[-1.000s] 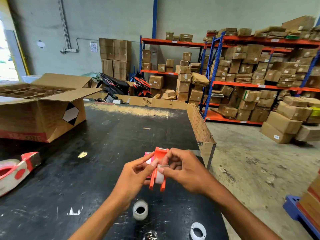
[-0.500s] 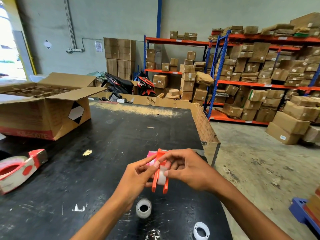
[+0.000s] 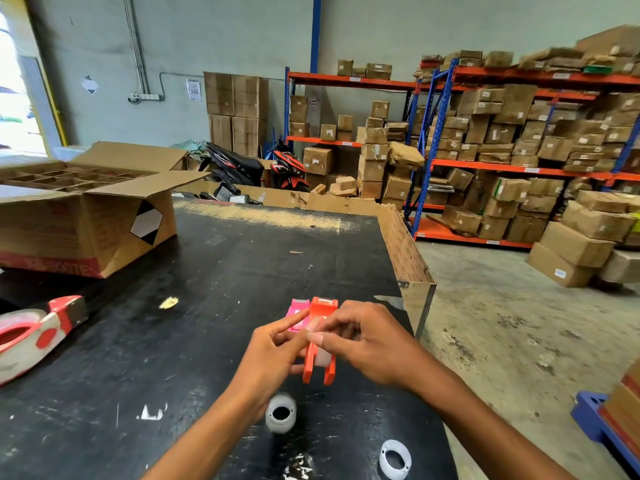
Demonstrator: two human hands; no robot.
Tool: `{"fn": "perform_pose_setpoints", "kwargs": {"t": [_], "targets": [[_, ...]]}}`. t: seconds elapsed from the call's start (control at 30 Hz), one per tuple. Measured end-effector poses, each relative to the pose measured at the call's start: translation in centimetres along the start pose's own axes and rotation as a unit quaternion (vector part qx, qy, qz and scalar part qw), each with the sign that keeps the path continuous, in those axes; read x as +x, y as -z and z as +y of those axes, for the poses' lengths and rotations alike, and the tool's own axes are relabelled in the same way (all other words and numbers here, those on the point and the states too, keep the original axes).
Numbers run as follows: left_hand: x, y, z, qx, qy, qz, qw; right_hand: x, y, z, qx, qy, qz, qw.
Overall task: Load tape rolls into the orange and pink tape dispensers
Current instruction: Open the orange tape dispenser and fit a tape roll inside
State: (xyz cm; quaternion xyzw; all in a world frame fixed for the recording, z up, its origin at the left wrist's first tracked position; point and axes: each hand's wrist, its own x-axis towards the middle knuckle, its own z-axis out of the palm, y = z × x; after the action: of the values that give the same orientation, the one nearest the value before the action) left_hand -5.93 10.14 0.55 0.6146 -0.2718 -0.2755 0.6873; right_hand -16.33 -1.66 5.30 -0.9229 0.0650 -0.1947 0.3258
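Above the black table, both hands hold a small orange tape dispenser with a clear tape roll seated between its side plates. My left hand grips its left side and my right hand pinches over the top of it. A pink tape dispenser lies on the table just behind the orange one, partly hidden by my fingers. Two loose clear tape rolls rest nearer to me: one under my left wrist, another at the table's near right.
A large red-and-white tape gun lies at the left edge. An open cardboard box with dividers stands at the back left. Cardboard walls line the table's far and right edges. Shelves of cartons fill the background.
Both hands keep working on the orange dispenser; my right fingers have shifted slightly over the roll. The camera has tilted a little, so everything sits lower in the frame.
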Motion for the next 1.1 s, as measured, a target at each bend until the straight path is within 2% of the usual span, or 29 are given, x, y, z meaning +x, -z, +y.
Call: {"fn": "perform_pose_setpoints", "kwargs": {"t": [0.23, 0.4, 0.5, 0.7, 0.9, 1.1], "targets": [[0.0, -0.2, -0.1, 0.003, 0.005, -0.009, 1.0, -0.2, 0.0, 0.7, -0.018, 0.008, 0.007, 1.0], [-0.6, -0.6, -0.1, 0.014, 0.001, -0.056, 0.998, 0.7, 2.0, 1.1, -0.064, 0.042, 0.044, 0.996], [-1.1, -0.6, 0.0, 0.024, -0.008, -0.072, 0.997, 1.4, 3.1, 1.6, -0.079, 0.029, 0.046, 0.995], [-1.6, -0.7, 0.5, 0.002, 0.002, -0.081, 0.997, 2.0, 3.5, 2.6, -0.005, -0.029, 0.014, 0.999], [-1.4, -0.6, 0.4, 0.032, -0.012, -0.095, 0.995, 2.1, 3.5, 2.8, 0.0, -0.022, 0.025, 0.999], [-1.1, -0.2, 0.5, 0.041, -0.035, -0.119, 0.991, 2.2, 3.8, 2.9, 0.073, -0.03, 0.007, 0.997]]}}
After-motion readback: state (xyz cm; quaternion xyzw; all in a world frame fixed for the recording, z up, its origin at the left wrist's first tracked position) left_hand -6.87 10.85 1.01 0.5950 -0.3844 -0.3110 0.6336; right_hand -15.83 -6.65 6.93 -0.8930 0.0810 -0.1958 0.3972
